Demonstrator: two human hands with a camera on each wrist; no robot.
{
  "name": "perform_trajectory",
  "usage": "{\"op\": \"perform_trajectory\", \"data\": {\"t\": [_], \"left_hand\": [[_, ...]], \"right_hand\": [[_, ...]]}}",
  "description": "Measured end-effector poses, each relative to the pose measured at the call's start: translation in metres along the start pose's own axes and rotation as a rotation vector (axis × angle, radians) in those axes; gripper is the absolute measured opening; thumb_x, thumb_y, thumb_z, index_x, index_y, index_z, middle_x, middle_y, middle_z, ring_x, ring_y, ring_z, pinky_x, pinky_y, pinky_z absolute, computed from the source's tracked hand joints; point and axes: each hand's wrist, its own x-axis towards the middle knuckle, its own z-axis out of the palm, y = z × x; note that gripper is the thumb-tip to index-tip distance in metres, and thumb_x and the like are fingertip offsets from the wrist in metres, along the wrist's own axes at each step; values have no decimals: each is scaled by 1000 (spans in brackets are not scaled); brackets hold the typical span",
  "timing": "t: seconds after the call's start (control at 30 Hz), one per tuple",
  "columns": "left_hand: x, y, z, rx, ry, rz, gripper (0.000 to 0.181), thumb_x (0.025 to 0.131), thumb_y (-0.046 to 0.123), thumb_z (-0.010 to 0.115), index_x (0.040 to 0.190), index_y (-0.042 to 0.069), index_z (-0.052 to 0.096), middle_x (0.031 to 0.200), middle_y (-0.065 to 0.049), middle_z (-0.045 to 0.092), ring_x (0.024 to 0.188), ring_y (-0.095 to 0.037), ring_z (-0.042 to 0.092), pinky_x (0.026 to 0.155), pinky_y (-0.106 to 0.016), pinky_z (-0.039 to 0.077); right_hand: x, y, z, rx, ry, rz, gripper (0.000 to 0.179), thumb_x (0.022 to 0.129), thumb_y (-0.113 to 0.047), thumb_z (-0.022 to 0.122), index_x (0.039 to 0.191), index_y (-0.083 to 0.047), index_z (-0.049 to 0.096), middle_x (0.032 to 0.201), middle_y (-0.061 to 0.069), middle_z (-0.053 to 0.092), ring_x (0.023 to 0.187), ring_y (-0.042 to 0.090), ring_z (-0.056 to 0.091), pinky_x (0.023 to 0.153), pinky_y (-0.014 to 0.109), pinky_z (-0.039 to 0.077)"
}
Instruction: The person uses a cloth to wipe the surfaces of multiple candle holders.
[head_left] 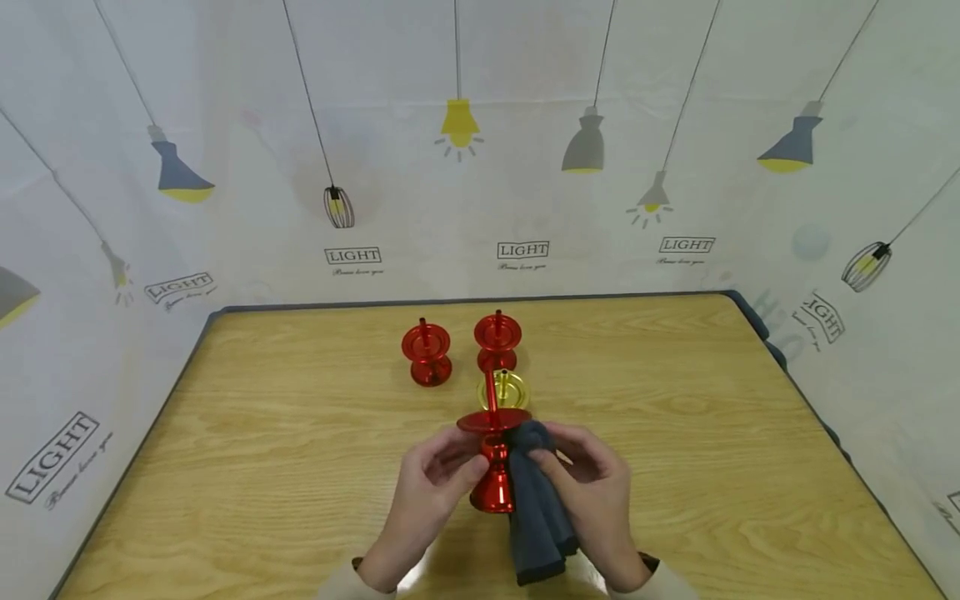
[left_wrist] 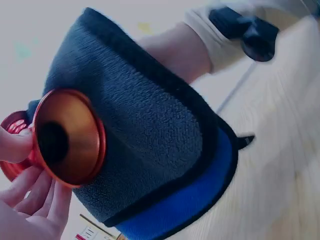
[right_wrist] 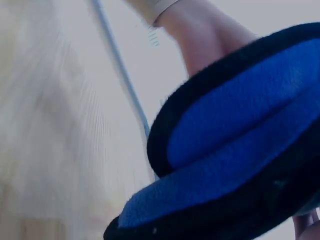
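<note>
Above the table, my left hand [head_left: 429, 482] grips a shiny red candle holder [head_left: 492, 490] by its stem, between thumb and fingers. It has a spike on top, a wide dish and a flared base. My right hand [head_left: 598, 492] pinches a dark grey cloth [head_left: 538, 512] against the holder's right side, just under the dish. In the left wrist view the hollow underside of the candle holder [left_wrist: 80, 145] faces the camera, with the cloth [left_wrist: 145, 120] behind it. The cloth's blue face [right_wrist: 240, 135] fills much of the right wrist view and hides most of the hand there.
Two more red candle holders, one at the left [head_left: 427, 346] and one at the right [head_left: 498, 335], stand farther back on the wooden table [head_left: 262, 433]. A gold candle holder [head_left: 516, 393] is partly hidden behind the held one. A lamp-printed wall covering [head_left: 405, 200] surrounds the table.
</note>
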Motion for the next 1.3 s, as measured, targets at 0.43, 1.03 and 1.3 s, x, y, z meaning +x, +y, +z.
{"op": "perform_trajectory", "data": {"t": [0.43, 1.03, 1.3], "left_hand": [[0, -1, -2, 10, -23, 21, 41, 92, 13, 75, 128, -4, 64, 120, -25, 69, 101, -14, 70, 90, -27, 57], [-1, -1, 6, 40, 80, 91, 38, 86, 7, 81, 121, 0, 68, 114, -19, 72, 94, -13, 71, 87, -27, 58], [-4, -1, 0, -40, -10, 10, 36, 96, 10, 70, 128, -5, 63, 122, -18, 69, 106, -15, 68, 92, -26, 56]], "right_hand": [[-2, 0, -1, 40, -51, -85, 32, 81, 20, 72, 110, 7, 71, 107, 2, 76, 99, 14, 73, 80, 28, 61], [-1, 3, -1, 4, -99, -318, 39, 77, 24, 72, 113, 9, 70, 113, 10, 74, 104, 17, 72, 85, 29, 60], [2, -1, -3, 83, -36, 58, 32, 85, 17, 68, 113, 0, 72, 105, 0, 77, 95, 13, 74, 76, 26, 60]]}}
